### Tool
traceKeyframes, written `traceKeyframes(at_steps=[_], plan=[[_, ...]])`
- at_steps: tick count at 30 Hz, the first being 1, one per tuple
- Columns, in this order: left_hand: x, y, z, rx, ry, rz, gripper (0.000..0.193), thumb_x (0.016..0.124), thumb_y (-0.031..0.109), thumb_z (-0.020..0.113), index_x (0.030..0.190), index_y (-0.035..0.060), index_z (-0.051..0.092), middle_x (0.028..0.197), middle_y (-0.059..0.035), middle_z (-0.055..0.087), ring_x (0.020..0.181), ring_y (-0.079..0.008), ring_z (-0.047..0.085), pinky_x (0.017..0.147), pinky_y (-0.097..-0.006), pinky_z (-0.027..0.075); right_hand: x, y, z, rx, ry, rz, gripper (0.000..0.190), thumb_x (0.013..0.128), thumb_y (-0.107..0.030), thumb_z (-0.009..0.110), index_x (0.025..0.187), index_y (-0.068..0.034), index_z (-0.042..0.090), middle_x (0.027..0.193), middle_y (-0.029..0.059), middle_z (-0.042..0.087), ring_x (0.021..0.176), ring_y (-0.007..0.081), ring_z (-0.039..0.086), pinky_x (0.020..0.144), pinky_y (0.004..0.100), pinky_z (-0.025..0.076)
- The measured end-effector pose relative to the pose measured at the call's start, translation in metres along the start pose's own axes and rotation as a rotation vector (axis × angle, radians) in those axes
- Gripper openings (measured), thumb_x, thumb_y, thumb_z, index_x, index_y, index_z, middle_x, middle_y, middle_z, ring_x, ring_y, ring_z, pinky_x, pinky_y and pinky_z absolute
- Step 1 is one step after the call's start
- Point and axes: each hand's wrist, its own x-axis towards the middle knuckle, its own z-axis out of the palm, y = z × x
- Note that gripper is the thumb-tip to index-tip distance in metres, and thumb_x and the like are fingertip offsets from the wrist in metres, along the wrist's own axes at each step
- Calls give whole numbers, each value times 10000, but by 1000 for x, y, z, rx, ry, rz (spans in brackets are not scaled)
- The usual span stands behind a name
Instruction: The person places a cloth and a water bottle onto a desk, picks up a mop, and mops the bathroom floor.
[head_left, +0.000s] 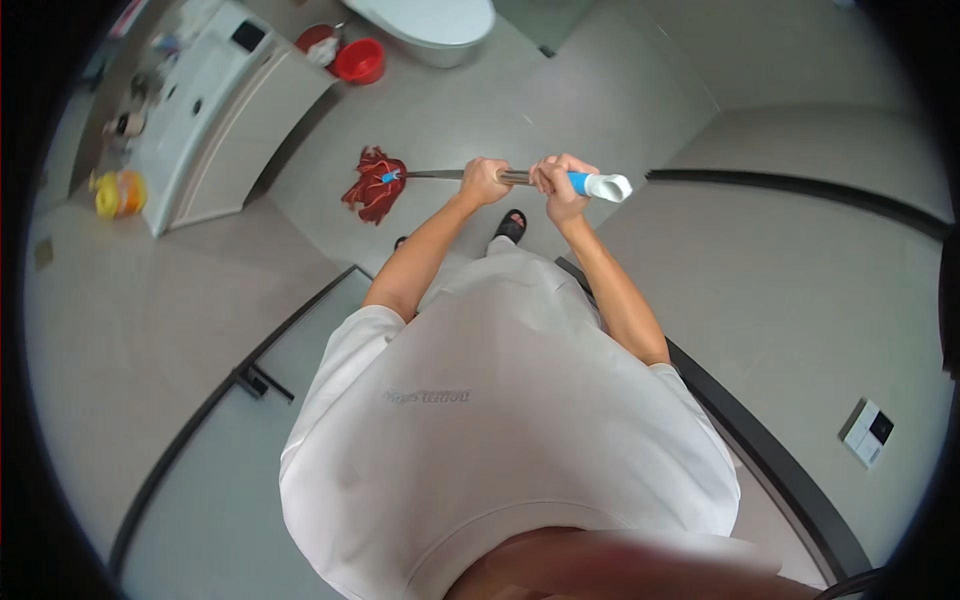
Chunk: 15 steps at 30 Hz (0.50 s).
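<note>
Both my hands grip the metal handle of a string mop (442, 175), which slants from upper right down to the floor on the left. My left hand (484, 181) wraps around the middle of the pole. Farther up, my right hand (562, 182) holds it just below the blue-and-white plastic end grip (604, 187). Dark red strands of the mop head (379, 191) lie spread on the grey tiled floor (480, 112), around a blue socket. One foot in a black sandal (511, 225) shows below my hands; the other is mostly hidden by my left arm.
A white washbasin (187, 112) on a cabinet (259, 124) is at left, with a yellow bottle (120, 193) at its near end. Red basins (360, 61) sit by the toilet (439, 22). A frosted glass door (225, 450) stands at lower left, a dark door frame (750, 442) at right.
</note>
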Motion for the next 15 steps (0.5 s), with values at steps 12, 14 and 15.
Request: traceKeyframes(at_steps=[12, 14, 15], plan=[[90, 122, 157, -418, -95, 327, 151, 737, 173, 638, 654, 55, 590, 635, -145, 574, 595, -357, 534, 514, -411, 443, 26, -111, -111, -603, 20, -108, 240, 772, 26, 532, 574, -13, 401, 513, 44, 469, 459, 104, 426, 450, 274, 358], [89, 121, 138, -481, -139, 289, 188, 780, 199, 632, 671, 53, 585, 622, -102, 545, 579, -297, 492, 517, -386, 415, 32, -104, -95, -674, -184, -88, 202, 759, -11, 592, 607, -5, 458, 554, 60, 500, 507, 116, 478, 485, 286, 392], [86, 120, 120, -508, -172, 255, 207, 802, 213, 629, 679, 52, 582, 616, -80, 531, 571, -268, 471, 518, -373, 400, 35, -98, -84, -651, -285, -72, 190, 750, -33, 624, 624, -8, 484, 580, 69, 516, 536, 126, 503, 509, 290, 410]])
